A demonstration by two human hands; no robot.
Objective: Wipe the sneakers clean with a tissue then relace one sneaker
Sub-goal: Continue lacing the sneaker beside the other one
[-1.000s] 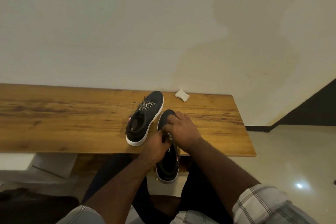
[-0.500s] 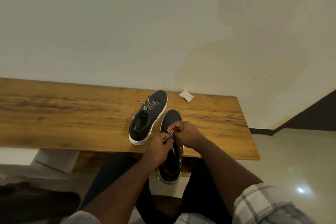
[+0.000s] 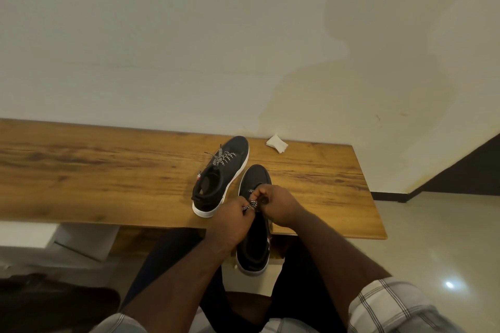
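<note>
The left grip [image 3: 232, 220] is curled with its fingertips pinching the black-and-white speckled lace [image 3: 250, 205] of the near sneaker [image 3: 254, 240]. The right grip [image 3: 278, 205] is curled too, its fingers pinching the same lace from the other side, so that a short length of lace runs taut between the two hands. The hands sit just beside each other, almost touching, directly above the sneaker's lacing area. How far the lace is threaded beneath the fingers cannot be told, since the hands cover most of it.

The near sneaker is black with a white sole. Its toe rests on the table [image 3: 108, 176] near the front edge, pointing toward the back edge, while its heel hangs out past the front edge toward the person. A small red and white mark shows on its right side.

The far sneaker [image 3: 220, 176], of the same kind, lies wholly on the table just to the left of the near one, its toe angled toward the back edge. It is laced, with the loose ends of its speckled lace spread over the upper, and its white sole faces the near sneaker.

A crumpled white tissue [image 3: 276, 143] lies at the back edge of the table, against the wall [image 3: 216, 48], apart from both sneakers and to the right of the far one's toe.

Both forearms are bare, and checked sleeves [image 3: 389, 303] show at the bottom of the view.
</note>
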